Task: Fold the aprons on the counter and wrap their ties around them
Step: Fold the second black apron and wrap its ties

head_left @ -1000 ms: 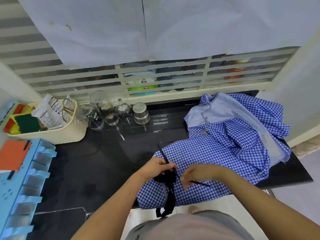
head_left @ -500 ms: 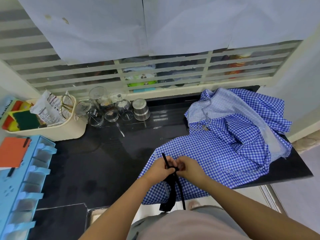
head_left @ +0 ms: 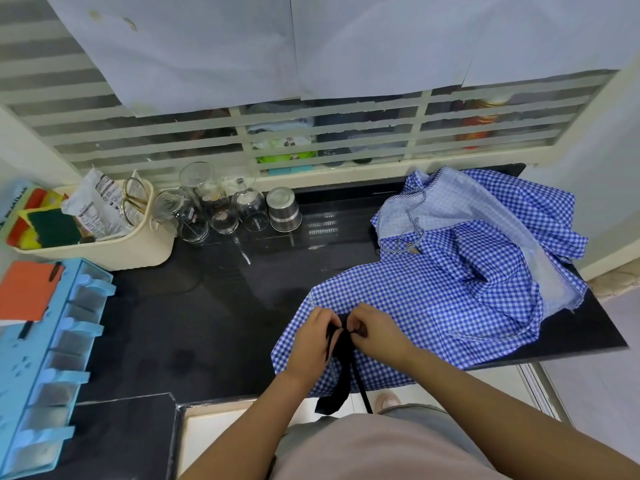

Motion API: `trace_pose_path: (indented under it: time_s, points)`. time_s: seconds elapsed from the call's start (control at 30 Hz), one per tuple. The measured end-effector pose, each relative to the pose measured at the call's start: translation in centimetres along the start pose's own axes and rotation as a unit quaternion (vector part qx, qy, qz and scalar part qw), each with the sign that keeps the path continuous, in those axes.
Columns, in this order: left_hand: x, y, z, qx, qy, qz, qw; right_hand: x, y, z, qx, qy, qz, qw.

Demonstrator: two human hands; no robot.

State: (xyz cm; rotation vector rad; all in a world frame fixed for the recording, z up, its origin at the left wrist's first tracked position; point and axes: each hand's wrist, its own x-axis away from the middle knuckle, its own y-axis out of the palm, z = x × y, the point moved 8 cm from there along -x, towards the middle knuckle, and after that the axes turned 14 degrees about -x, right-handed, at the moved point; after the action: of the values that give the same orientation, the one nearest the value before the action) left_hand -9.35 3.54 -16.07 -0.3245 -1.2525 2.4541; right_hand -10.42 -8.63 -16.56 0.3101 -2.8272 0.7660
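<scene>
Black tie, hands now closer together

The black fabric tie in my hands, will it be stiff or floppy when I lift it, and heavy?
Probably floppy: the black fabric tie droops limply over the black counter edge. Likely light, since the left hand and right hand merely pinch it. It could tangle, as two strands hang.

Left hand, right hand and forearms bare; plain grey-beige top.
</scene>
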Motion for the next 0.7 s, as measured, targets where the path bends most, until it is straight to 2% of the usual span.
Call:
trace_pose_path:
  time_s: [0.27,0.5,0.6,0.7]
  points:
    - [-0.4,-0.2,-0.1,0.032,-0.006,0.001,0.999,-1.5,-1.4,-0.1,-0.089,0.032,-0.029,0.995]
    - [-0.5,0.2,-0.5,0.038,-0.021,-0.020,0.999,-2.3,-0.8,-0.1,-0.116,0.104,-0.143,0.977]
    - [-0.5,-0.2,-0.6,0.049,-0.022,-0.010,0.999,-2.4,-0.6,-0.2,-0.124,0.099,-0.153,0.975]
    - [-0.6,-0.9,-0.5,0.059,-0.004,0.004,0.998,-2.4,-0.6,-0.1,-0.120,0.087,-0.126,0.981]
